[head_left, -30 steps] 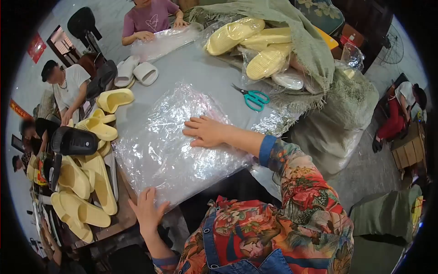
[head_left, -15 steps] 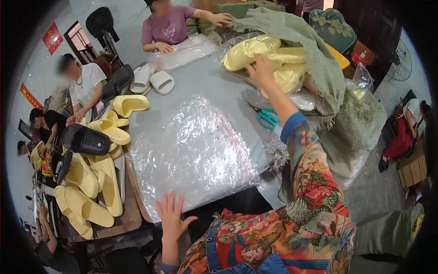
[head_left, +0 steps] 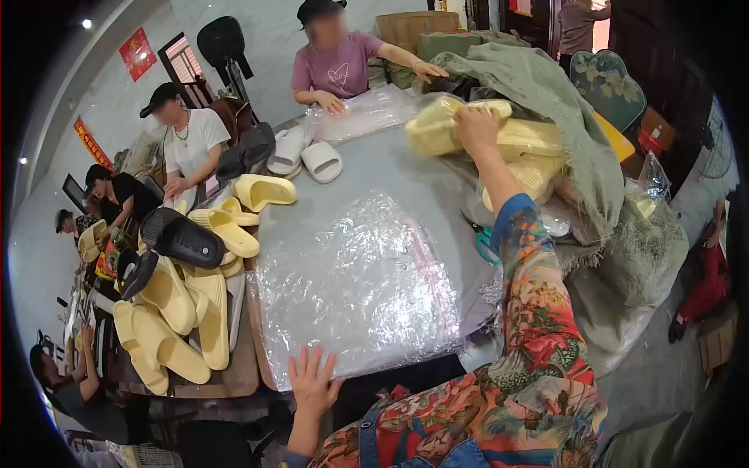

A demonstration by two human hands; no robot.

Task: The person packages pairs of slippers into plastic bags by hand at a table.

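My right hand (head_left: pixel 477 131) reaches to the far side of the table and has its fingers curled over a pair of yellow slippers (head_left: pixel 431 134) in a clear plastic bag. Other bagged yellow slippers (head_left: pixel 532 140) lie right beside it, partly under a green woven sack (head_left: pixel 573 117). My left hand (head_left: pixel 314 382) lies with fingers spread on the near edge of the clear plastic bags (head_left: pixel 351 288), which are laid flat on the grey table (head_left: pixel 367 168). Teal-handled scissors (head_left: pixel 485 243) lie near my right forearm, partly hidden by it.
Loose yellow slippers (head_left: pixel 214 320) and a black slipper (head_left: pixel 181 236) are piled on the left. White slippers (head_left: pixel 321 161) sit at the far edge. Across the table, a person in a purple shirt (head_left: pixel 339 66) touches plastic bags. Another person in white (head_left: pixel 195 144) sits at the left.
My right hand has moved up onto the bagged slippers and taken hold of them; they have shifted a little left. The whole view has tilted. My left hand stays on the bags' edge.
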